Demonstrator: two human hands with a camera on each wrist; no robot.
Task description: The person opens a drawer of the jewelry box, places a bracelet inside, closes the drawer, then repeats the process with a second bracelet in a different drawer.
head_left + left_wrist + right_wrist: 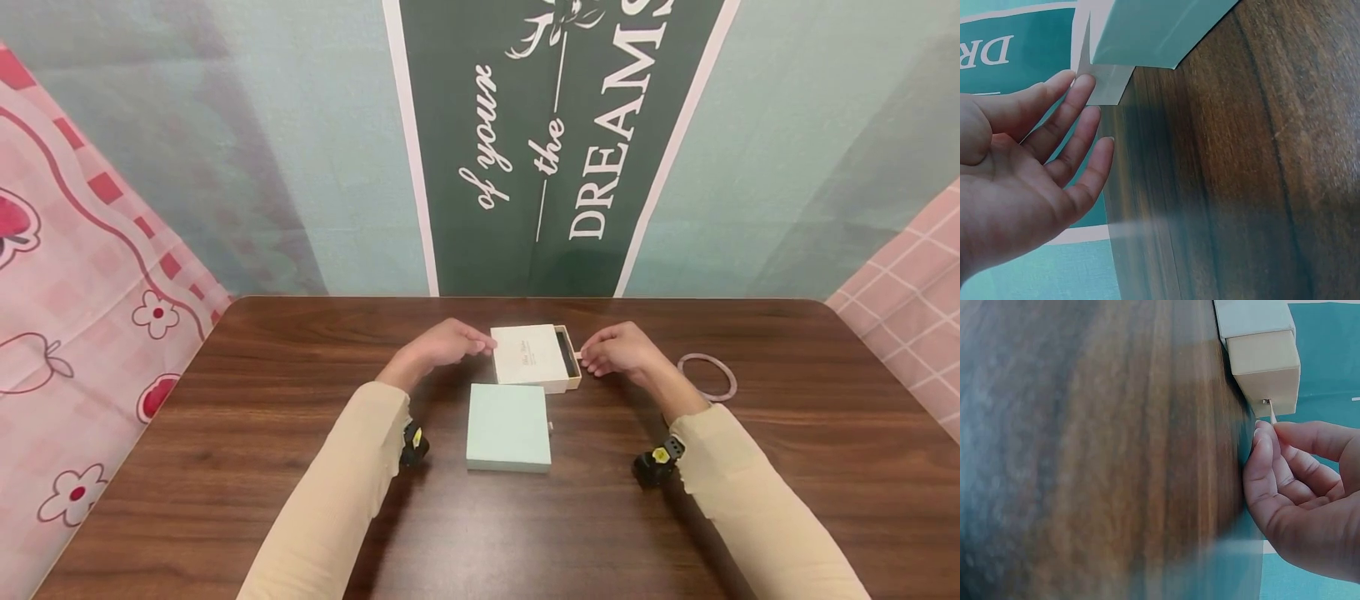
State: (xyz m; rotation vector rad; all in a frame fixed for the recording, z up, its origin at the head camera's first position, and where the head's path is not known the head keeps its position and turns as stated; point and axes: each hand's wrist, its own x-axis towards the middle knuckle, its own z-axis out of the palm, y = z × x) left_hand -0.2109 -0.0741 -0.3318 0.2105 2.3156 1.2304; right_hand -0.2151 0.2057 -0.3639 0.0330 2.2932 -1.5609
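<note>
A flat white drawer box (528,354) with small print on its lid lies near the back of the table. Its cream inner drawer (1266,362) sticks partly out on the right, showing a dark inside. With thumb and index finger, my left hand (448,342) holds the left edge of the white sleeve (1107,87). My right hand (618,348) pinches the small pull tab (1273,412) on the drawer's front. Just in front of the white box sits a closed mint-green box (508,425), with a little tab on its right side.
A pale pink ring (708,377) lies on the brown wooden table (517,533), right of my right hand. A cloth backdrop (337,150) with lettering hangs behind the table's back edge. Patterned pink cloth (75,333) hangs at the left.
</note>
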